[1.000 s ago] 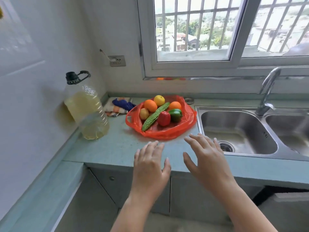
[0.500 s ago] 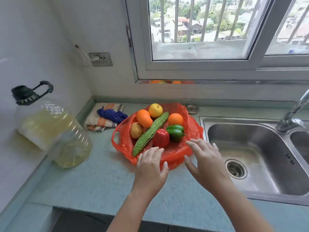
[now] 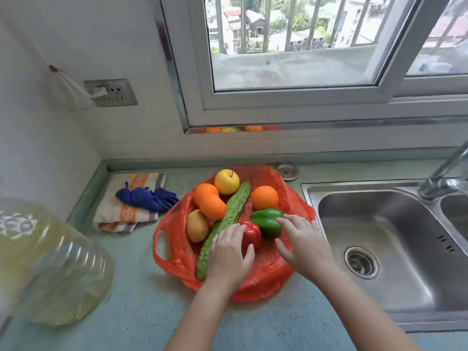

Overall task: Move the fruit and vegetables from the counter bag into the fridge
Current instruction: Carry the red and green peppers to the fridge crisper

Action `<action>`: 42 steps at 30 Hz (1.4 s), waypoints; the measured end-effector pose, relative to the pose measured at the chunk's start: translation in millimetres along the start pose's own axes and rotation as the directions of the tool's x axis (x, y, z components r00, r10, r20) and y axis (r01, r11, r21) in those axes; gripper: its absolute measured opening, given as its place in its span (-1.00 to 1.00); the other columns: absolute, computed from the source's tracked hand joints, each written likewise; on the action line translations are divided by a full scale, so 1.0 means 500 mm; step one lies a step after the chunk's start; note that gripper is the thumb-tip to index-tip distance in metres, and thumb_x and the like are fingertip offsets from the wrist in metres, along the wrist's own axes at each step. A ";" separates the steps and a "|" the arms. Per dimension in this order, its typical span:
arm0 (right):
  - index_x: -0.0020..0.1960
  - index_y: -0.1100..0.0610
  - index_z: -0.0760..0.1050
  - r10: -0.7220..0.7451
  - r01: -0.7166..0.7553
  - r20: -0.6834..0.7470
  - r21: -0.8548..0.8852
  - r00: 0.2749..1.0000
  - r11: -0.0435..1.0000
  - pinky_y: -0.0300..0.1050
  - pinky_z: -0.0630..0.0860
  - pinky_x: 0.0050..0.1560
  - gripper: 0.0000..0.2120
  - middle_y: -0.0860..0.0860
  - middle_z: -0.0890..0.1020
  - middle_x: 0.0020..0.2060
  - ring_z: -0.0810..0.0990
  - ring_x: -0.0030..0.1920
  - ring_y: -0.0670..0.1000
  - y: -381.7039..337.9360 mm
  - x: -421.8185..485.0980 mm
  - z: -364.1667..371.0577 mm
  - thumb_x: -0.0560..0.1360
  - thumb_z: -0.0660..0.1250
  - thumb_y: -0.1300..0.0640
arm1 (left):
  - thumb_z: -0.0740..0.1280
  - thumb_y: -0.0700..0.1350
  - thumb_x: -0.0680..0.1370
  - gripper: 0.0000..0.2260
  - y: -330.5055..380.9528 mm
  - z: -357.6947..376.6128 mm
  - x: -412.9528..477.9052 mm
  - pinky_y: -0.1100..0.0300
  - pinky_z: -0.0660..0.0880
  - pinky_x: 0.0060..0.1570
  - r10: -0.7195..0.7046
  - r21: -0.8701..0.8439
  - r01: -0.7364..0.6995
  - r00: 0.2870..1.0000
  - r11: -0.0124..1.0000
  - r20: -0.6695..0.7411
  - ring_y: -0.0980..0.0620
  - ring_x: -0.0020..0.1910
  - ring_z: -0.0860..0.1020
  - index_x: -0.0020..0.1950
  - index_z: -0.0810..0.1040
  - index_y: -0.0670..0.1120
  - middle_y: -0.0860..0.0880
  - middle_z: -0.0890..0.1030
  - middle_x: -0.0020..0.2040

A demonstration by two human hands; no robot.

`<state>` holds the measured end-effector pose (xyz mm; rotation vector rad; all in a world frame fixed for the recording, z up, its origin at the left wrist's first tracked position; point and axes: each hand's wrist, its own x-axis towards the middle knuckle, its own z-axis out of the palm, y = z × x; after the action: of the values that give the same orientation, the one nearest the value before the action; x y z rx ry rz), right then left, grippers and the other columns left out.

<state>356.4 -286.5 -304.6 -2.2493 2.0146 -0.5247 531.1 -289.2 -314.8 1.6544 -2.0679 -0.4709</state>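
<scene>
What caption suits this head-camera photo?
Both hands reach into an orange bag of produce beside the sink.

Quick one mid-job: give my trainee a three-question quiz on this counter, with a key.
1. True or false: the left hand has lifted the red pepper clear of the orange bag.
2. Which item do the right hand fingers touch? A) green pepper B) yellow apple C) potato
3. What long green vegetable lies diagonally across the bag?

Key: 1 false; 2 A; 3 the bitter gourd.
</scene>
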 end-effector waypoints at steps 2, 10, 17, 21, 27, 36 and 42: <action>0.08 0.18 0.57 0.022 -0.022 0.006 0.004 1.000 1.000 0.32 0.47 0.00 -0.57 0.13 0.63 0.00 0.60 0.03 0.19 0.010 0.020 0.016 0.24 0.48 0.09 | 0.11 0.11 0.40 -0.49 -0.007 0.017 0.027 -0.01 0.41 0.19 0.016 -0.024 -0.016 1.000 1.000 -0.007 -0.11 0.19 0.50 0.23 0.52 -0.13 -0.10 0.55 0.20; 0.28 0.14 0.44 0.070 -0.074 0.107 0.029 0.992 0.997 0.22 0.27 0.25 -0.49 0.13 0.50 0.23 0.42 0.27 0.15 0.050 0.090 0.073 0.38 0.40 0.02 | 0.23 0.08 0.42 -0.47 -0.017 0.066 0.100 0.01 0.25 0.32 -0.024 -0.059 0.032 0.990 0.998 0.136 -0.07 0.34 0.32 0.35 0.40 -0.10 -0.08 0.41 0.34; 0.37 0.13 0.33 0.060 -0.094 0.232 0.142 0.971 0.985 -0.01 0.24 0.32 -0.40 0.13 0.37 0.33 0.30 0.35 0.11 0.070 0.116 0.112 0.39 0.39 0.02 | 0.35 0.00 0.45 -0.49 -0.040 0.110 0.110 0.05 0.24 0.32 -0.040 -0.055 0.051 0.983 0.997 0.180 -0.07 0.34 0.31 0.36 0.37 -0.10 -0.08 0.38 0.34; 0.42 0.05 0.25 0.091 -0.156 0.287 0.212 0.954 0.965 -0.08 0.25 0.32 -0.33 0.07 0.29 0.37 0.23 0.38 0.04 0.077 0.118 0.125 0.38 0.41 0.02 | 0.37 -0.01 0.45 -0.45 -0.051 0.122 0.111 0.10 0.22 0.32 -0.048 -0.081 0.062 0.985 0.995 0.165 -0.06 0.35 0.29 0.39 0.32 -0.13 -0.08 0.37 0.34; 0.43 -0.02 0.21 0.129 -0.229 0.305 0.321 0.944 0.919 -0.02 0.32 0.31 -0.26 0.06 0.27 0.34 0.25 0.37 0.04 0.080 0.116 0.146 0.33 0.46 0.08 | 0.42 0.01 0.40 -0.37 -0.059 0.125 0.105 0.14 0.23 0.31 -0.067 -0.104 0.082 0.987 0.991 0.147 -0.04 0.33 0.31 0.40 0.29 -0.11 -0.07 0.37 0.32; 0.39 0.05 0.28 0.208 -0.271 0.189 0.428 0.960 0.862 -0.21 0.33 0.18 -0.27 0.06 0.36 0.12 0.41 0.18 0.04 0.052 0.116 0.136 0.29 0.49 0.09 | 0.48 -0.07 0.33 -0.40 -0.061 0.110 0.098 0.19 0.27 0.25 -0.123 -0.233 0.145 0.987 0.962 0.106 -0.06 0.23 0.40 0.33 0.38 -0.13 -0.07 0.44 0.21; 0.39 0.03 0.28 0.255 -0.265 0.082 0.428 0.964 0.864 -0.18 0.39 0.12 -0.28 0.02 0.35 0.08 0.44 0.13 0.02 0.039 0.100 0.066 0.30 0.49 0.08 | 0.48 -0.05 0.32 -0.42 -0.023 0.059 0.094 0.18 0.30 0.26 -0.095 -0.341 0.097 0.995 0.935 0.022 -0.01 0.21 0.41 0.30 0.41 -0.10 -0.01 0.43 0.16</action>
<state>351.7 -343.6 -330.9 -1.6853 1.9081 -0.8207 516.2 -337.8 -339.6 1.5469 -1.7888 -0.8182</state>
